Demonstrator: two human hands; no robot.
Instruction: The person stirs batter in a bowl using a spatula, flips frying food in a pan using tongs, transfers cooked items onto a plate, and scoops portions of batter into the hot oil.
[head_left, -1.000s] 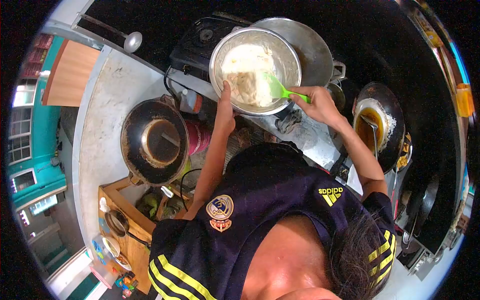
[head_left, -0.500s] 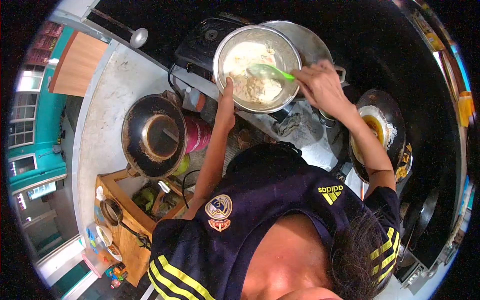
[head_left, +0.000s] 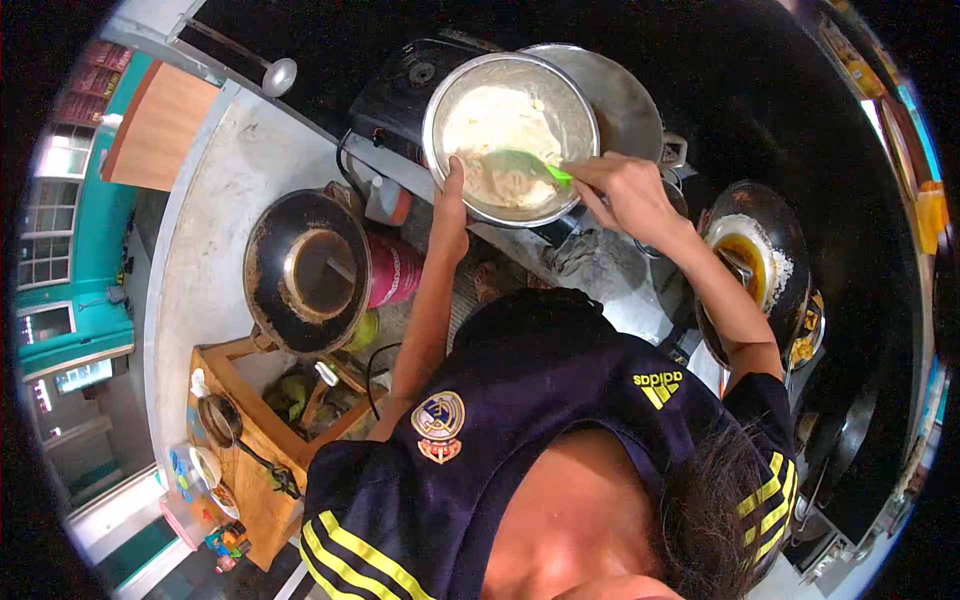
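Note:
A shiny metal bowl (head_left: 575, 115) holds a pale, lumpy batter-like mixture (head_left: 495, 115). My left hand (head_left: 450, 215) grips its near-left rim, thumb over the edge and the other fingers hidden beneath. In my right hand (head_left: 635, 195) is the handle of a green spoon (head_left: 525, 160), its head lying in the mixture. Behind the bowl, partly covered by it, stands a large metal pot (head_left: 625, 95). A black stove (head_left: 405, 85) shows just left of the bowl.
To the left sits a blackened wok (head_left: 262, 275) beside a pink cylinder (head_left: 395, 270). Another wok (head_left: 745, 195) with yellow-brown oil is at the right, near my right forearm. A ladle (head_left: 279, 76) hangs at upper left, and a strainer (head_left: 220, 420) lies on the wooden table.
My right hand has moved down and left, carrying the spoon's head toward the near side of the bowl. The bowl has shifted slightly left in my left hand.

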